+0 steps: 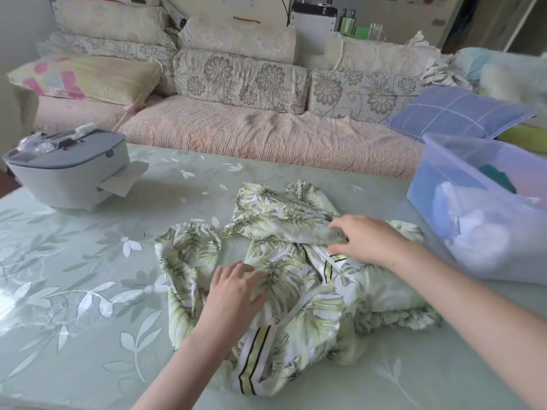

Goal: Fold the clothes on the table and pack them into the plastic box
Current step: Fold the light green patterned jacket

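Head view: crumpled leaf-print garment point(299, 294) at table's point(88, 291) 6 o'clock, left fingers point(251, 280) flat on it, right fingers point(343, 224) pinching a fold.

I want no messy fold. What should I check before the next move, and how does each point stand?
1. Jacket flat on table: not ok, rumpled.
2. Left hand flat on jacket: ok.
3. Right hand grip on a fold: ok, pinched.
4. Box open, beside the jacket: ok.
5. Room left in box: cannot tell.
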Available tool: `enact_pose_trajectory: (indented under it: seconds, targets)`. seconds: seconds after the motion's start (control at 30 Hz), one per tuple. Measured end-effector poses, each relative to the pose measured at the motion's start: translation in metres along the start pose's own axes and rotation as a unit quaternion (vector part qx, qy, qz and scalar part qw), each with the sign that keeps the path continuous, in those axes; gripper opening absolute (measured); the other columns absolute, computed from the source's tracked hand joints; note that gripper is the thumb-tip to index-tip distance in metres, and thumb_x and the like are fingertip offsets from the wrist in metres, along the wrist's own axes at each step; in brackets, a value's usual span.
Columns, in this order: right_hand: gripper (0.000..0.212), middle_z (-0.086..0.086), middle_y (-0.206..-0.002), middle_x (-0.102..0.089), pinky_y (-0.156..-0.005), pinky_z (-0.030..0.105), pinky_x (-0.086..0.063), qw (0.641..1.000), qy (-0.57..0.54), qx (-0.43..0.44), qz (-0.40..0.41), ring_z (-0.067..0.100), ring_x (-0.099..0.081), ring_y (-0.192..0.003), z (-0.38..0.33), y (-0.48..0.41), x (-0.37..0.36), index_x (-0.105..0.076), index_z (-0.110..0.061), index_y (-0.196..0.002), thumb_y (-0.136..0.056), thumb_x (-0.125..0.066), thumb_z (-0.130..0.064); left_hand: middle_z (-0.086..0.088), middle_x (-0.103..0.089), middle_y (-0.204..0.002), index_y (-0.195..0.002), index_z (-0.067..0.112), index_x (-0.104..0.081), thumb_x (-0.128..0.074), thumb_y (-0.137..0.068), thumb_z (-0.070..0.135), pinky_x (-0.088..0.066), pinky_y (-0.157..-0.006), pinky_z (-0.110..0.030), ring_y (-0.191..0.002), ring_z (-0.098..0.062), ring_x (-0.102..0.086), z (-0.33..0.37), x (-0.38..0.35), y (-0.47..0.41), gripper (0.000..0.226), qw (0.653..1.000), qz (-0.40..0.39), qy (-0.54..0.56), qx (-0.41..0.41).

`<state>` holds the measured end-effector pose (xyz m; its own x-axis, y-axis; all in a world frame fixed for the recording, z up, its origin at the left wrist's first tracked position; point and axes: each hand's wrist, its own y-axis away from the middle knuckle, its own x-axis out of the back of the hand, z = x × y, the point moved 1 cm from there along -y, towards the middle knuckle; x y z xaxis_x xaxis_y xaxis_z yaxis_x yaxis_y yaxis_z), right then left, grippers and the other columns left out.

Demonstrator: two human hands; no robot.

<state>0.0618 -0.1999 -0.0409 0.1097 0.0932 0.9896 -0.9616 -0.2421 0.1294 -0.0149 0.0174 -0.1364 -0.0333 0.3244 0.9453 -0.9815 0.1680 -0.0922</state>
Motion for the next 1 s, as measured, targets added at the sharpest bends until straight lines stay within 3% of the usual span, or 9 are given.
enact_pose_trajectory:
  seconds: [0.2,0.33,0.43,0.53,0.67,0.73,0.83,0.93,1.0]
  targets:
    - [0.019,-0.004,-0.067,-0.065,-0.061,0.025,-0.041,0.957,-0.055,0.022,-0.284,0.009,-0.055,-0.056,0.015,0.016,-0.026,-0.072,-0.015,-0.081,-0.076,-0.072,-0.034,0.024,-0.027,-0.149,-0.137,0.048,-0.037,-0.023,-0.079,0.072,0.005,-0.119,-0.040,-0.128,0.004,-0.039,0.016,-0.016,0.004,0.065,0.979,-0.140,0.076,-0.129]
    - [0.027,0.013,-0.079,-0.072,-0.068,0.030,-0.051,0.890,-0.082,-0.048,-0.446,0.015,-0.064,-0.049,0.031,0.035,-0.030,-0.067,-0.004,-0.094,-0.085,-0.069,-0.030,0.019,0.008,-0.153,-0.144,0.049,-0.019,-0.026,-0.084,0.071,0.019,-0.114,-0.049,-0.139,0.002,-0.014,0.007,-0.024,0.002,0.064,0.981,-0.162,0.007,-0.105]
    - [0.037,0.021,-0.086,-0.072,-0.052,0.029,-0.054,0.917,-0.047,-0.111,-0.381,0.023,-0.065,-0.052,0.048,0.039,-0.023,-0.067,0.007,-0.098,-0.088,-0.061,-0.028,0.024,-0.028,-0.148,-0.137,0.044,-0.041,-0.032,-0.090,0.060,0.008,-0.117,-0.050,-0.136,0.005,-0.028,0.005,-0.016,-0.004,0.050,0.988,-0.122,0.016,-0.092]
    - [0.029,0.006,-0.076,-0.073,-0.049,0.024,-0.048,0.973,-0.042,-0.093,-0.205,0.013,-0.060,-0.051,0.052,0.035,-0.014,-0.070,-0.006,-0.090,-0.090,-0.059,-0.033,0.022,-0.057,-0.126,-0.127,0.039,-0.054,-0.041,-0.095,0.048,-0.014,-0.119,-0.040,-0.115,0.005,-0.052,0.006,-0.008,-0.006,0.036,0.994,-0.046,0.037,-0.092]
    - [0.046,-0.007,-0.121,-0.061,-0.073,0.027,-0.044,0.997,-0.053,-0.050,-0.009,0.013,-0.058,-0.101,0.033,0.012,-0.013,-0.057,-0.027,-0.124,-0.086,-0.061,-0.052,0.023,-0.048,-0.135,-0.130,0.041,-0.052,-0.037,-0.089,0.055,-0.031,-0.112,-0.027,-0.124,0.001,-0.045,0.017,-0.009,0.000,0.046,0.987,-0.031,0.074,-0.138]
    - [0.082,-0.002,-0.147,-0.041,-0.084,0.029,-0.046,0.996,-0.065,-0.066,-0.018,0.017,-0.050,-0.121,0.024,-0.006,-0.025,-0.030,-0.021,-0.147,-0.082,-0.058,-0.062,0.024,-0.038,-0.144,-0.137,0.042,-0.043,-0.037,-0.090,0.056,-0.023,-0.116,-0.026,-0.132,0.003,-0.035,0.024,-0.014,0.002,0.050,0.984,-0.064,0.080,-0.146]
    - [0.107,0.009,-0.153,-0.030,-0.077,0.026,-0.048,0.977,-0.157,-0.129,-0.069,0.019,-0.053,-0.116,0.010,-0.038,-0.053,-0.004,-0.015,-0.153,-0.077,-0.061,-0.065,0.021,-0.028,-0.151,-0.142,0.039,-0.036,-0.042,-0.096,0.049,-0.009,-0.117,-0.025,-0.138,0.002,-0.025,0.025,-0.024,0.001,0.048,0.983,-0.088,0.069,-0.145]
    - [0.072,0.006,-0.121,-0.057,-0.058,0.023,-0.049,0.960,-0.244,-0.129,-0.056,0.014,-0.060,-0.076,-0.019,-0.061,-0.078,-0.024,-0.016,-0.147,-0.087,-0.062,-0.025,0.020,-0.035,-0.147,-0.139,0.036,-0.043,-0.044,-0.097,0.045,-0.024,-0.112,-0.022,-0.133,-0.002,-0.036,0.024,-0.022,-0.002,0.043,0.983,-0.081,0.084,-0.143]
    - [0.050,0.005,-0.112,-0.060,-0.060,0.029,-0.048,0.963,-0.260,-0.069,-0.020,0.017,-0.058,-0.078,-0.045,-0.068,-0.084,-0.041,-0.013,-0.137,-0.088,-0.049,-0.003,0.019,-0.052,-0.132,-0.129,0.034,-0.056,-0.046,-0.097,0.040,-0.043,-0.099,-0.021,-0.110,-0.001,-0.055,0.021,-0.014,-0.004,0.034,0.985,-0.037,0.111,-0.128]
